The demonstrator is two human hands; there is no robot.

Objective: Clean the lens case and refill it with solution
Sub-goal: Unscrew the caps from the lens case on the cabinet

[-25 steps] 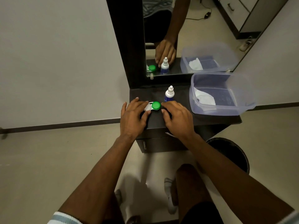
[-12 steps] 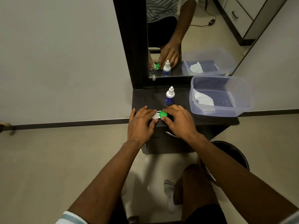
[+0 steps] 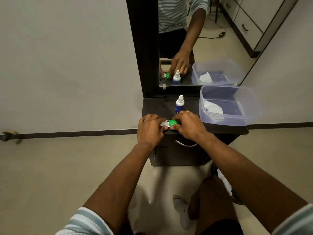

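The lens case [image 3: 169, 123] is pinched by left hand [image 3: 149, 131] and right hand [image 3: 188, 126]. Solution bottle [image 3: 179, 104] label's too blurry to be read.

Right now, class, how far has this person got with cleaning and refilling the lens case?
Done: nothing visible yet. Both caps, white and green, sit on the lens case.
In hand: the left hand grips the white end, and the right hand pinches the green cap, probably to unscrew it.
Left: cleaning, perhaps with the tissue in the tub, then refilling from the capped bottle.
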